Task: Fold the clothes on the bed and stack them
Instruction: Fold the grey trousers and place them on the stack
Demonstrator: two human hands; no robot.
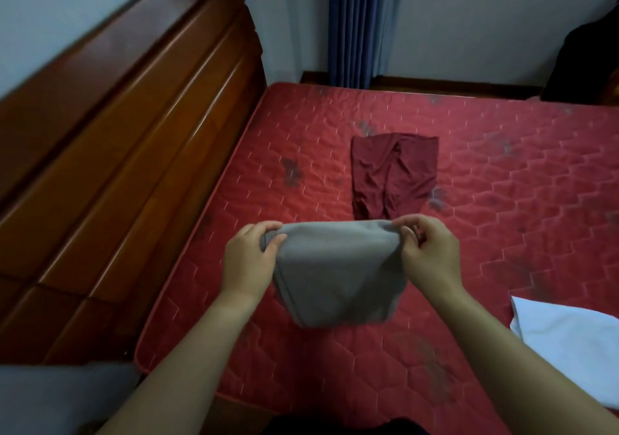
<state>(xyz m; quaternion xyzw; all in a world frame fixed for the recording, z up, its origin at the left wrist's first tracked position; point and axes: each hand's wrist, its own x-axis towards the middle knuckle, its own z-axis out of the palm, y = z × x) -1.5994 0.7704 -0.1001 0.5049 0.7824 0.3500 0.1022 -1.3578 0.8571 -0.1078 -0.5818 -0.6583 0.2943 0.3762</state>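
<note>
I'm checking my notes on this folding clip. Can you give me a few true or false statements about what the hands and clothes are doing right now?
1. Both hands hold the grey garment by its top edge. True.
2. The grey garment lies flat on the mattress. False: it hangs in the air from the left hand and right hand.
3. A dark red garment lies on the red mattress beyond the hands. True.
4. The white cloth is on the headboard side. False: it lies at the right edge.

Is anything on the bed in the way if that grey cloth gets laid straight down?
Nothing visible. The left hand and right hand hold the grey cloth above bare red mattress. The dark red shorts lie farther away, the white cloth off to the right.
</note>
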